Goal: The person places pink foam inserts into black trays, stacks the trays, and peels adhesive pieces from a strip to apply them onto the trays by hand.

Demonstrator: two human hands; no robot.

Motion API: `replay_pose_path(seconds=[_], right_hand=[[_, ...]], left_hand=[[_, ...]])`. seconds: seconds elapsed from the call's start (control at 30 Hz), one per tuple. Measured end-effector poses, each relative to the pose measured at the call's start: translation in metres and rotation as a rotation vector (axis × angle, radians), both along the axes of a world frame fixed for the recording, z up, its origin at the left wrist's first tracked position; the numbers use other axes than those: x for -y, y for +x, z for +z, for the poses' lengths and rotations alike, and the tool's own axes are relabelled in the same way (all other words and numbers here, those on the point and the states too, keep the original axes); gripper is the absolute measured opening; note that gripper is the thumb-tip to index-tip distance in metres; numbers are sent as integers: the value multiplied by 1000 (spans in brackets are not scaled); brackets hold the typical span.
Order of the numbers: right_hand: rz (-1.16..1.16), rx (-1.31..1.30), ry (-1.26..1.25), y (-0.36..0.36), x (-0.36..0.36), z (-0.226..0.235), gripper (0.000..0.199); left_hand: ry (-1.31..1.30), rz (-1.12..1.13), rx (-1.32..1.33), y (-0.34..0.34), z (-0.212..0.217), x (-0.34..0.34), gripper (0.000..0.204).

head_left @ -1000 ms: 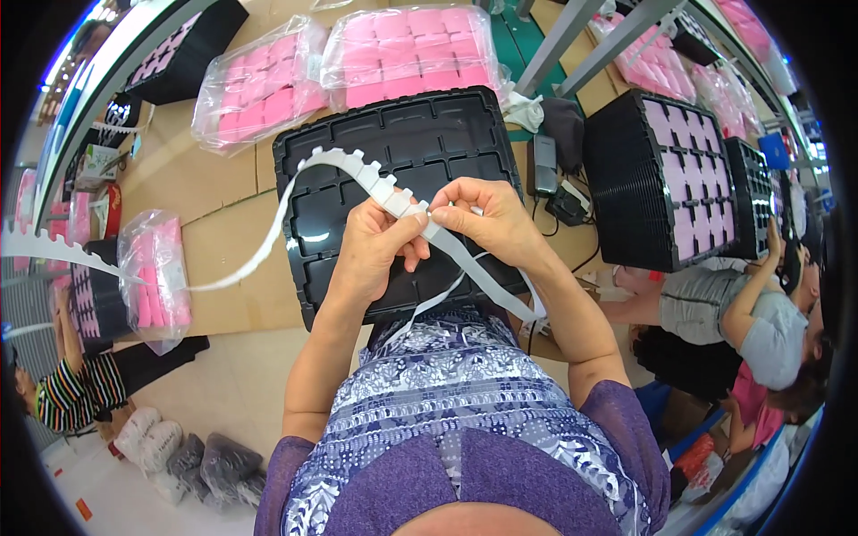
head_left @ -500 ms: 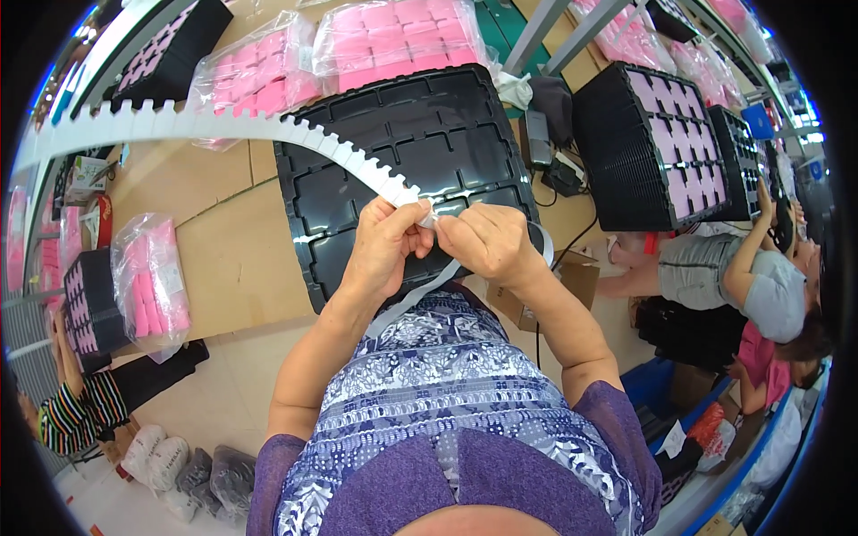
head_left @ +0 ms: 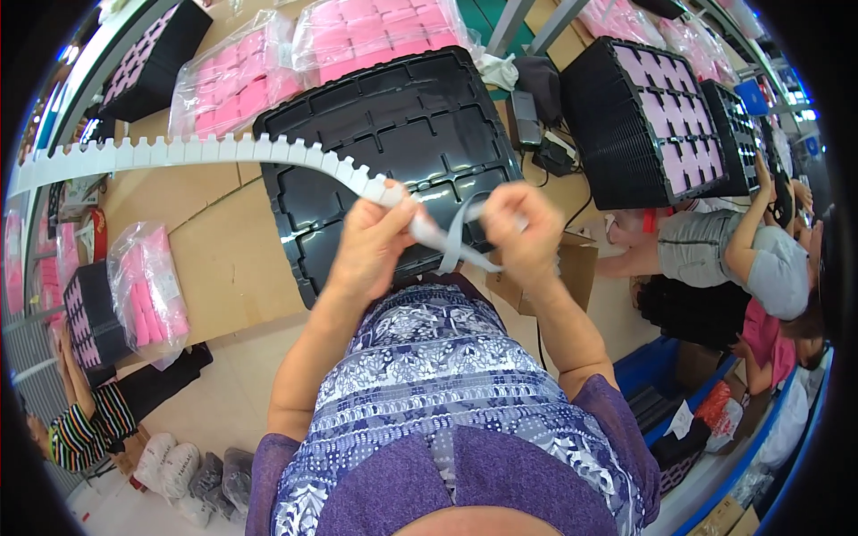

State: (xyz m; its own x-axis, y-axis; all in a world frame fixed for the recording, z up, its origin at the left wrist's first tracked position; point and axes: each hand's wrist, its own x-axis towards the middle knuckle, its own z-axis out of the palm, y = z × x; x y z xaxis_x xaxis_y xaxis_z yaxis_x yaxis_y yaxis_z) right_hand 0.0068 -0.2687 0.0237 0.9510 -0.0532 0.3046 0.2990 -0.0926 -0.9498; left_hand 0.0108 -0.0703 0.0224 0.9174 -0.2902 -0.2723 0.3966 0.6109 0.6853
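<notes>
A long white strip with square tabs along one edge [head_left: 192, 152] arches in from the far left. Its near end is pinched in my left hand [head_left: 375, 239], the thumb lying along the top. My right hand [head_left: 523, 228], smeared by motion, is closed on a thin pale ribbon [head_left: 458, 234]. That ribbon curls between my two hands, and its loose end hangs near my waist. Whether it is joined to the tabbed strip is hidden by my left fingers. Beneath both hands lies a shiny black moulded plastic tray [head_left: 357, 112] with cross-shaped ridges.
Bagged pink pieces [head_left: 380, 36] lie beyond the tray. At the right stands a tall stack of black trays [head_left: 608, 134] with pink inserts, beside a power adapter [head_left: 556, 156] and cable. Brown cardboard [head_left: 228, 259] covers the table. Other people work at both sides.
My right hand has moved right, away from my left hand, drawing the pale ribbon with it. My left hand has shifted slightly left and still grips the tabbed strip. The view has shifted slightly.
</notes>
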Motion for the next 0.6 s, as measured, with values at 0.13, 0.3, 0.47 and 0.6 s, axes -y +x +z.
replay_pose_path(seconds=[0.13,0.3,0.47,0.6], right_hand=[[28,-381,77,32,64,-14,9],[120,-482,-312,30,69,-16,10],[71,-281,-733,31,53,-37,14],[-41,-185,-985,24,49,-39,20]], left_hand=[[-211,-268,177,-15,17,-93,14],[-936,-170,635,-49,67,-184,11],[-1017,-298,765,-34,105,-170,13],[-358,51,-21,-28,8,-141,12]])
